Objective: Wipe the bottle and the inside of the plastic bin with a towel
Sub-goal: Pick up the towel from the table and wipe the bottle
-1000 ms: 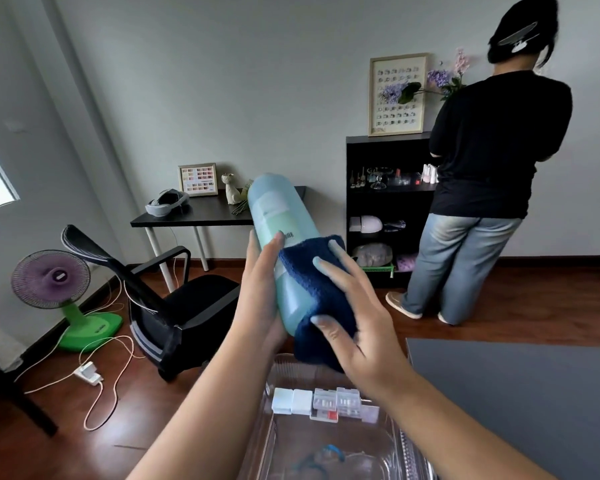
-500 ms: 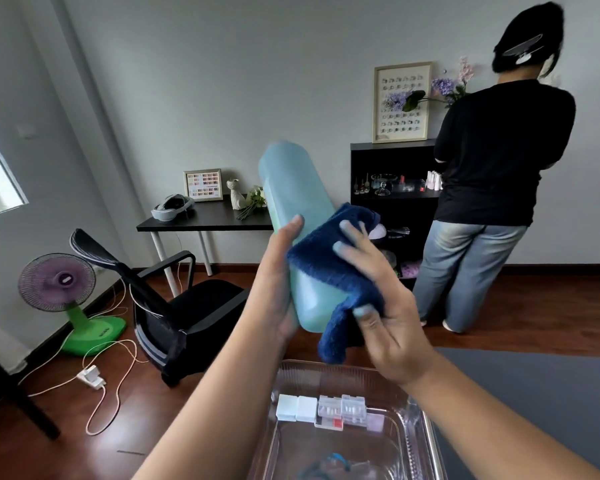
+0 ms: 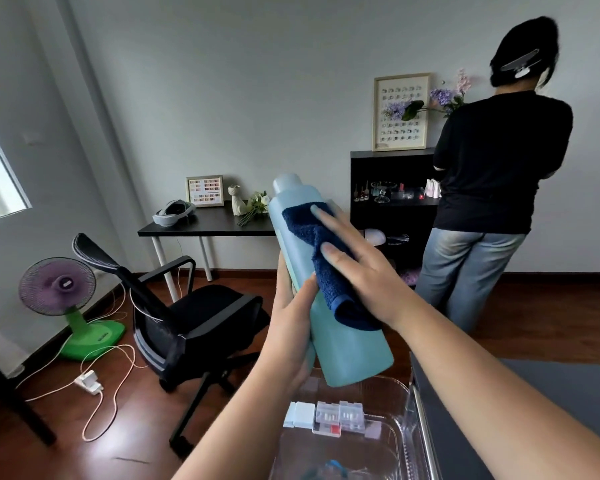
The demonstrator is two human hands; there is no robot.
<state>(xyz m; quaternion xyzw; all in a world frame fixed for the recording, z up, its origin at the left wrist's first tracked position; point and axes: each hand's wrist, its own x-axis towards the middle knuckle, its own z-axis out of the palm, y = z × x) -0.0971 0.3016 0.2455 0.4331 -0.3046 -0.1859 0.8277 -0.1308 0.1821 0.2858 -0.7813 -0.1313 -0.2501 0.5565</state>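
A tall teal bottle (image 3: 347,344) is held upright and slightly tilted in mid-air, cap end up. My left hand (image 3: 291,327) grips its left side around the middle. My right hand (image 3: 364,275) presses a dark blue towel (image 3: 326,268) flat against the bottle's upper front, fingers stretched out over the cloth. Below the bottle stands the clear plastic bin (image 3: 420,427), with several small white and clear boxes (image 3: 326,415) lying inside it.
A dark grey table surface (image 3: 551,393) lies right of the bin. A black office chair (image 3: 194,320) stands left of my arms, a purple-and-green fan (image 3: 66,299) and white cables beyond it. Another person (image 3: 489,188) stands at a black shelf (image 3: 392,202).
The bottle has been turned over, its cap end now up. My right hand has slid the towel up the bottle's front.
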